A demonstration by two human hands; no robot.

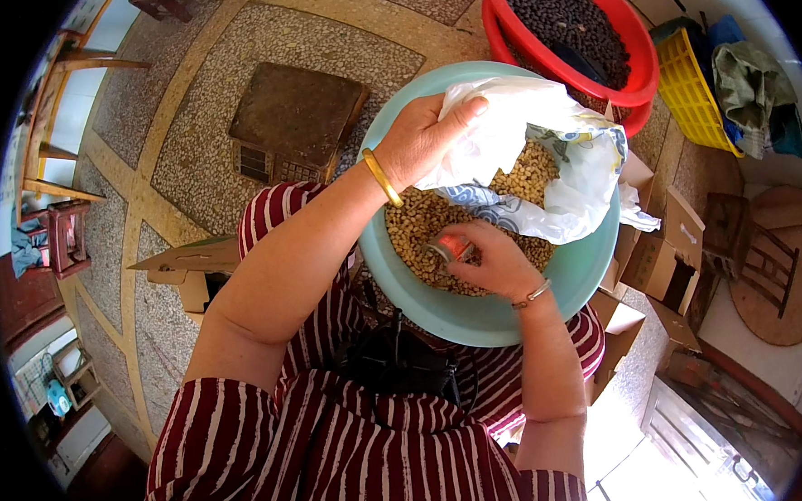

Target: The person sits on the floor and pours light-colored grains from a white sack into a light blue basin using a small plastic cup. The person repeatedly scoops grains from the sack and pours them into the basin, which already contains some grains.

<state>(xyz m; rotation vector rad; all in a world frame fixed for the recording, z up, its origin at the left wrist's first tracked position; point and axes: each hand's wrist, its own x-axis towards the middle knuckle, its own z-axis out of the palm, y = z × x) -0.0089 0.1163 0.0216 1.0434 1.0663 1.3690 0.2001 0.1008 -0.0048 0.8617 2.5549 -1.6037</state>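
Head view: a white plastic bag (551, 159) of pale beans lies open inside a light blue basin (470, 319) on the person's lap. Left hand (422, 138), at the bag's nine o'clock, pinches its rim. Right hand (494, 260), at six o'clock, closes around a small metal cup (449, 247). A red basin (611, 44) of dark beans sits at twelve o'clock.

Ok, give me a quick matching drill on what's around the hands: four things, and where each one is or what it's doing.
Things:
1. left hand
2. right hand
3. red basin
4. yellow crate

Places:
A. beyond the teal basin, full of dark beans
B. gripping the white plastic bag
C. right of the red basin
D. pinching a small metal tin over the pale beans

Pairs: 1-B, 2-D, 3-A, 4-C
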